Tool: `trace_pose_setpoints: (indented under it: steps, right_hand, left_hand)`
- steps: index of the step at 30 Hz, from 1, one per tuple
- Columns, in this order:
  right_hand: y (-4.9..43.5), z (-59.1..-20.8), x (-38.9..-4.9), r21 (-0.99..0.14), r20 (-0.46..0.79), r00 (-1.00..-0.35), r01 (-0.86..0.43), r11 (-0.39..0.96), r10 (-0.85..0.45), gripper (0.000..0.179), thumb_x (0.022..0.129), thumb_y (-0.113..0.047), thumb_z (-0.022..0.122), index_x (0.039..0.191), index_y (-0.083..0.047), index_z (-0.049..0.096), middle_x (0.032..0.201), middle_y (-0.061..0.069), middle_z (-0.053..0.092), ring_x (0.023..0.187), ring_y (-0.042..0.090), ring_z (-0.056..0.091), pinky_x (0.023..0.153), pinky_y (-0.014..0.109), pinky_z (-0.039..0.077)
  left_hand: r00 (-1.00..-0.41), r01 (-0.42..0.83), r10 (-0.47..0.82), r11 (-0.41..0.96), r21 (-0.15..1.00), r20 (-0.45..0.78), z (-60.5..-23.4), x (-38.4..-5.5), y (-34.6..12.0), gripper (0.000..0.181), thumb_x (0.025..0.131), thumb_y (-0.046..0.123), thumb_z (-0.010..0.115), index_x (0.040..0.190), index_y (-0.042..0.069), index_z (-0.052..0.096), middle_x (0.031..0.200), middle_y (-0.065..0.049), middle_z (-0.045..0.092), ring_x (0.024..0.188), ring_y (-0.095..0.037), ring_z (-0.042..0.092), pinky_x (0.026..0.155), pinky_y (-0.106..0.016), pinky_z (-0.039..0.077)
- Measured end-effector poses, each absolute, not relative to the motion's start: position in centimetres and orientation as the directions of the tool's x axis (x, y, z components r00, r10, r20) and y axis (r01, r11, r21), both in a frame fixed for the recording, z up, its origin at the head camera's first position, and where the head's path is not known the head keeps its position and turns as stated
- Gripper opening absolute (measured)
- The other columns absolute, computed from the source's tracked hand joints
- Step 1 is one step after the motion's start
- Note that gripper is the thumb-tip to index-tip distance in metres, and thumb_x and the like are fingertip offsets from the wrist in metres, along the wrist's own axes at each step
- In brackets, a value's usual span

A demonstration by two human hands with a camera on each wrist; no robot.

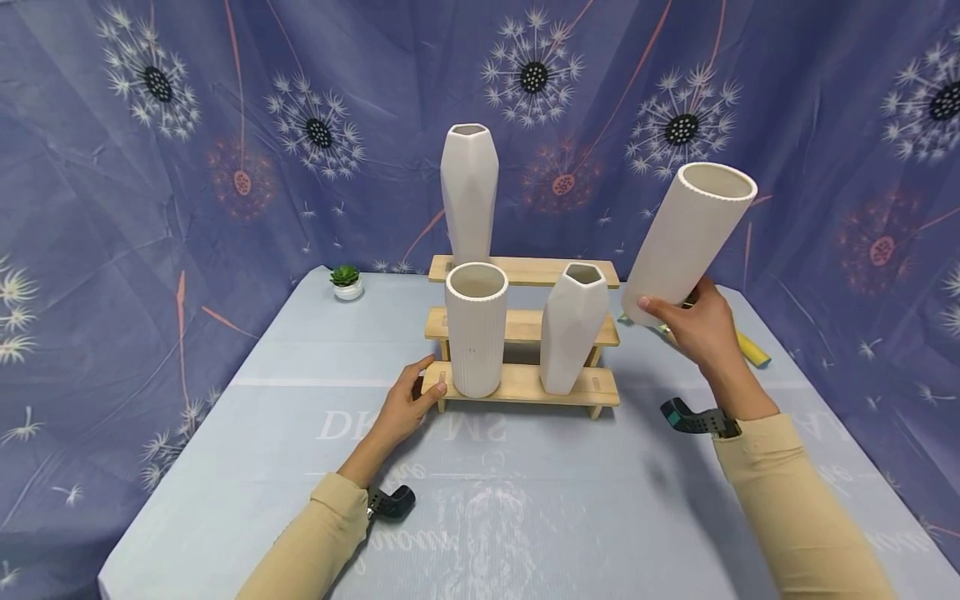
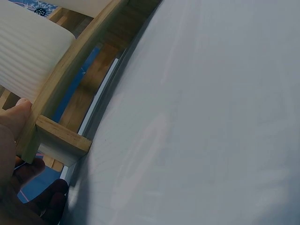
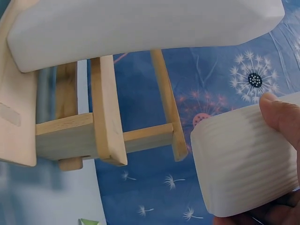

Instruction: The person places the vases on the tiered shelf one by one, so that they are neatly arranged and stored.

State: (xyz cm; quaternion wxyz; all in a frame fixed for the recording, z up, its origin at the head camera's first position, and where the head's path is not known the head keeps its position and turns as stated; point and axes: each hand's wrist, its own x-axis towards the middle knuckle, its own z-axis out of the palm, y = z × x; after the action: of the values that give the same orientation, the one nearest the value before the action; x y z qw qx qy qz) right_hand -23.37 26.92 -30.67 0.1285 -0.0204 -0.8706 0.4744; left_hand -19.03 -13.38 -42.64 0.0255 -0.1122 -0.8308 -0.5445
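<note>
My right hand [image 1: 701,325] grips a white ribbed cylindrical vase [image 1: 686,246] near its base. The vase is held in the air to the right of the three-tier wooden stand [image 1: 521,382], its mouth leaning right. At the lowest tier's left end, my left hand [image 1: 405,404] holds the board, with the thumb [image 2: 21,112] on top and fingers underneath. A second ribbed vase [image 1: 477,342] stands on that tier beside the left thumb. Toward its right end is a white faceted vase [image 1: 572,333]. A taller faceted vase [image 1: 469,192] rises from the top tier at left.
A small succulent in a white pot [image 1: 347,287] sits at the table's back left. Behind my right hand lies a yellow object [image 1: 752,350], partly hidden. A blue dandelion-print curtain [image 1: 390,100] hangs around the pale table [image 1: 525,517].
</note>
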Motion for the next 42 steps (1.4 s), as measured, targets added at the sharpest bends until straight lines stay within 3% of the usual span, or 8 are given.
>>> trace_pose_setpoints:
  steps: [12, 30, 38, 42]
  right_hand:
    - [26.2, -29.9, -24.7, -0.821, 0.241, -0.965, -0.145, 0.553, 0.106, 0.094, 0.077, -0.052, 0.072, 0.147, -0.011, 0.025, 0.143, 0.019, 0.042, 0.128, 0.037, 0.046, 0.099, 0.054, 0.042]
    - [24.5, -28.7, -27.2, -0.833, 0.211, -0.973, -0.13, 0.537, 0.09, 0.097, 0.075, -0.055, 0.071, 0.146, -0.008, 0.026, 0.142, 0.019, 0.043, 0.126, 0.035, 0.047, 0.101, 0.052, 0.042]
    - [23.4, -28.4, -28.1, -0.833, 0.188, -0.98, -0.121, 0.541, 0.07, 0.098, 0.074, -0.058, 0.07, 0.145, -0.007, 0.026, 0.142, 0.019, 0.043, 0.125, 0.036, 0.048, 0.099, 0.054, 0.042]
    - [23.2, -28.5, -28.6, -0.821, 0.175, -0.982, -0.107, 0.561, 0.069, 0.096, 0.076, -0.057, 0.07, 0.143, -0.003, 0.028, 0.138, 0.021, 0.046, 0.121, 0.036, 0.05, 0.096, 0.052, 0.044]
  left_hand:
    - [-0.974, 0.215, 0.154, 0.393, 0.894, 0.167, -42.3, -18.8, -13.3, 0.058, 0.094, 0.014, 0.058, 0.143, -0.005, 0.033, 0.132, -0.027, 0.044, 0.113, -0.038, 0.056, 0.085, -0.03, 0.049]
    - [-0.966, 0.256, 0.147, 0.397, 0.882, 0.214, -42.8, -19.0, -13.3, 0.058, 0.092, 0.01, 0.059, 0.141, -0.007, 0.034, 0.129, -0.027, 0.046, 0.107, -0.036, 0.058, 0.079, -0.021, 0.049]
    - [-0.968, 0.25, 0.129, 0.406, 0.879, 0.216, -45.9, -20.7, -13.9, 0.058, 0.093, 0.018, 0.059, 0.144, 0.004, 0.035, 0.132, -0.02, 0.046, 0.11, -0.032, 0.058, 0.081, -0.023, 0.049]
    - [-0.965, 0.262, 0.136, 0.393, 0.881, 0.226, -46.3, -20.9, -14.0, 0.058, 0.093, 0.018, 0.06, 0.144, 0.004, 0.036, 0.132, -0.02, 0.046, 0.11, -0.033, 0.058, 0.081, -0.023, 0.049]
